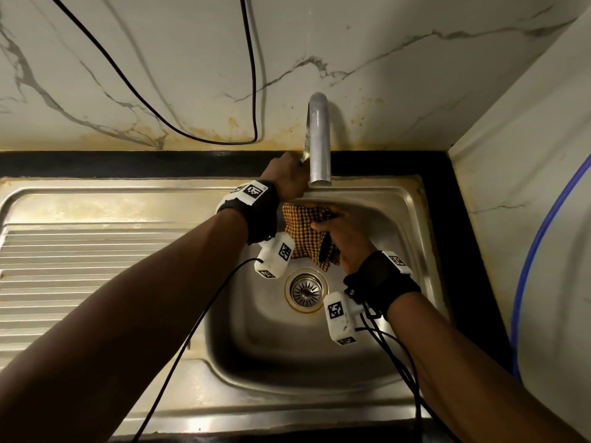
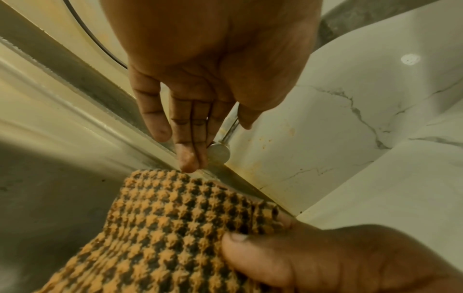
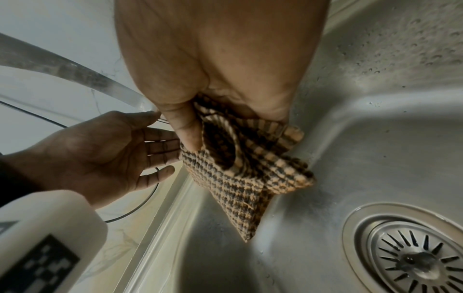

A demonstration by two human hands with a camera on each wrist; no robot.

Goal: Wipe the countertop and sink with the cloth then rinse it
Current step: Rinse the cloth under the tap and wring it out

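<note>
Cloth: orange-and-dark woven cloth (image 1: 305, 235), bunched and hanging over the sink basin, just below the tap spout and above the drain.
Right hand: the right hand (image 1: 343, 238) grasps the cloth, thumb and fingers curled into its folds.
Left hand: the left hand (image 1: 287, 179) is released, fingers straight, reaching beside the tap (image 1: 318, 145); fingertips near a small round metal knob (image 2: 218, 153), contact unclear.
Sink: steel sink (image 1: 367, 356) with ribbed drainboard (image 1: 96, 270) on the left, drain strainer (image 1: 306, 291) in the middle.
Surroundings: black countertop (image 1: 128, 164) edge, marble-look wall (image 1: 383, 59), black cable (image 1: 249, 75), blue hose (image 1: 537, 247).
</note>
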